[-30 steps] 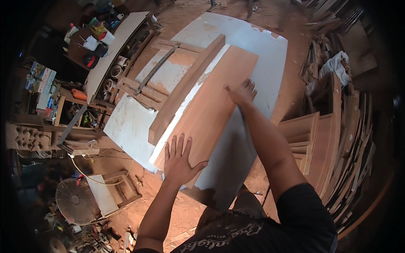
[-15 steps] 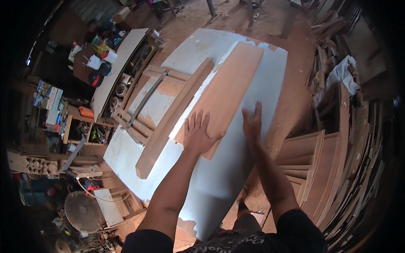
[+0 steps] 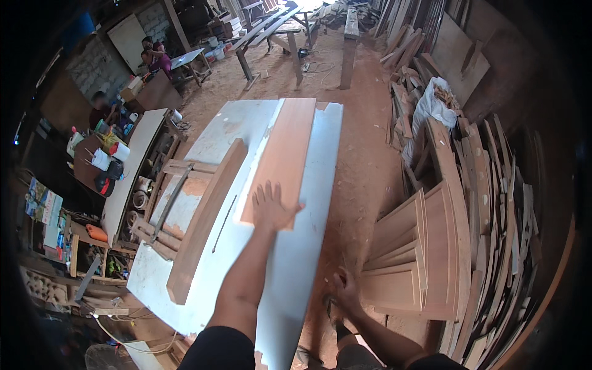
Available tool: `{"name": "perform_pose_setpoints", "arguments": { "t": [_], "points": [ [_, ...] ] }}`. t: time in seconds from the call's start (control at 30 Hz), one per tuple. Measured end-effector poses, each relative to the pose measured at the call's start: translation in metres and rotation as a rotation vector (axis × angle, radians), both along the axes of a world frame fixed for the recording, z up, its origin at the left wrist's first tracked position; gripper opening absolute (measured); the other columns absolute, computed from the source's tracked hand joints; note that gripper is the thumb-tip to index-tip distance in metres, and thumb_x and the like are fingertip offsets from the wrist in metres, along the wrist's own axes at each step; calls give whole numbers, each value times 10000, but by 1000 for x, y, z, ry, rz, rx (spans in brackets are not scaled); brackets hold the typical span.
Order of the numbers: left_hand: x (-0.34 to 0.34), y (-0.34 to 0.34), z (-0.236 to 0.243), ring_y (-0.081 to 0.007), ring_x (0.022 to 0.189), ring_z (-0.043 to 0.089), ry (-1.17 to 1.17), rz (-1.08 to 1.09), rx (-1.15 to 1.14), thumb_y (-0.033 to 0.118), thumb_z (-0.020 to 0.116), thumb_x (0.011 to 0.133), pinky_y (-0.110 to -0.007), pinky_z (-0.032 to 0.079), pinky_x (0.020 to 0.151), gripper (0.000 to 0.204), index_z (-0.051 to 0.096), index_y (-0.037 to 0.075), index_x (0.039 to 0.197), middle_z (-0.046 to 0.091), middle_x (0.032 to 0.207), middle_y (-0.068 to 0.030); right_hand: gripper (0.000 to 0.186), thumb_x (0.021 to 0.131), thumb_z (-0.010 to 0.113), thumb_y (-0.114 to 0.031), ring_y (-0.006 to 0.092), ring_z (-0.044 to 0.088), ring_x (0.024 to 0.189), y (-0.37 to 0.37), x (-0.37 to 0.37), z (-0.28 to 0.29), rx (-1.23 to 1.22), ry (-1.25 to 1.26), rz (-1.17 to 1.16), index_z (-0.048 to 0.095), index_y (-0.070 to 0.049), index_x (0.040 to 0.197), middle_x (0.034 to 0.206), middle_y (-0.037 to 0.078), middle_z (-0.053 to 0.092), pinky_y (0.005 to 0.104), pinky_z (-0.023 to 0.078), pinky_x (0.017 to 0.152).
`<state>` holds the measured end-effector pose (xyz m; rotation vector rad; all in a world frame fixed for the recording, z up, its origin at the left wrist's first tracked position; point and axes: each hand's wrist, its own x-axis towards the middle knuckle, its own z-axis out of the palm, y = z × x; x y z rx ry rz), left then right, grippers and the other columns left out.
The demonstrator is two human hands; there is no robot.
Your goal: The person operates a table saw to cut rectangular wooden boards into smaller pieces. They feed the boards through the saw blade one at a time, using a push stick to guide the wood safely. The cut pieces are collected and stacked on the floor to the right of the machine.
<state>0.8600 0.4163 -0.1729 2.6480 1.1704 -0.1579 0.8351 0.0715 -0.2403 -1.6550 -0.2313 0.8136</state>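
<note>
My left hand (image 3: pixel 271 209) lies with spread fingers on the near end of a long reddish plywood board (image 3: pixel 288 135), which has a white-streaked left edge and rests on a large white, chipped panel (image 3: pixel 203 127). My right hand (image 3: pixel 345 287) is off the board, low beside the panel's right edge, its fingers loosely bent and apart, nothing visible in them. Left of the board lie a thick timber beam (image 3: pixel 206 219), a thin dark rod (image 3: pixel 223 225) and a small wooden frame with a dark metal bar (image 3: pixel 172 200).
A cluttered bench (image 3: pixel 132 172) stands left; two or more people (image 3: pixel 157 58) are behind it. Sawhorse tables (image 3: pixel 271 31) stand ahead on the dirt floor. Leaning door panels (image 3: pixel 401 271), stacked boards (image 3: pixel 505 222) and a white sack (image 3: pixel 425 117) line the right side.
The board has slid away toward the panel's far end, my left hand moving with it. My right hand has left the board and dropped down to the right. The view has tilted up.
</note>
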Motion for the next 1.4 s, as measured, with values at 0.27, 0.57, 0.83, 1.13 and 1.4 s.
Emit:
{"name": "perform_pose_setpoints", "arguments": {
  "t": [0.27, 0.57, 0.83, 1.13, 1.4],
  "points": [
    [-216, -239, 55, -551, 1624, 15, 28, -301, -4, 873, 648, 804, -693, 9, 1286, 1271, 224, 105, 1724, 89, 1779, -280, 493, 1121, 569, -405, 223, 661, 1137, 59, 44, 10, 289, 533, -29, 587, -37, 1450, 1272, 92, 687, 365, 530, 977],
    [-485, -335, 125, -466, 1521, 413, -491, -547, -72, 265, 831, 894, -637, 329, 1222, 759, 531, -1, 1538, 496, 1582, -282, 565, 1096, 593, -477, 211, 684, 1111, -35, -114, 208, 144, 407, 221, 584, -58, 1475, 1341, 117, 687, 416, 568, 972],
    [-628, -391, 139, -285, 1140, 679, -1689, 1037, -488, 200, 781, 966, -418, 572, 957, 546, 575, -69, 1393, 670, 1311, -198, 902, 1051, 534, -631, 502, 300, 1549, 17, -233, 157, -368, -848, 509, 335, 17, 1646, 1668, 331, 331, 592, 241, 1262],
    [-780, -380, 75, -395, 1341, 614, -1803, 1169, -823, 326, 585, 1083, -516, 542, 1109, 607, 441, -46, 1540, 568, 1508, -264, 1078, 986, 540, -741, 575, 28, 1613, 55, -337, 110, -448, -818, 650, 161, -46, 1718, 1717, 412, 87, 673, 34, 1290],
    [-737, -320, 75, -368, 1214, 689, -1817, 1251, -854, 261, 614, 1085, -504, 628, 987, 547, 468, -55, 1508, 625, 1413, -243, 1033, 982, 562, -717, 558, 1, 1616, 121, -319, 100, -514, -791, 472, 211, -77, 1714, 1726, 392, 72, 653, 28, 1297]
  ]
}}
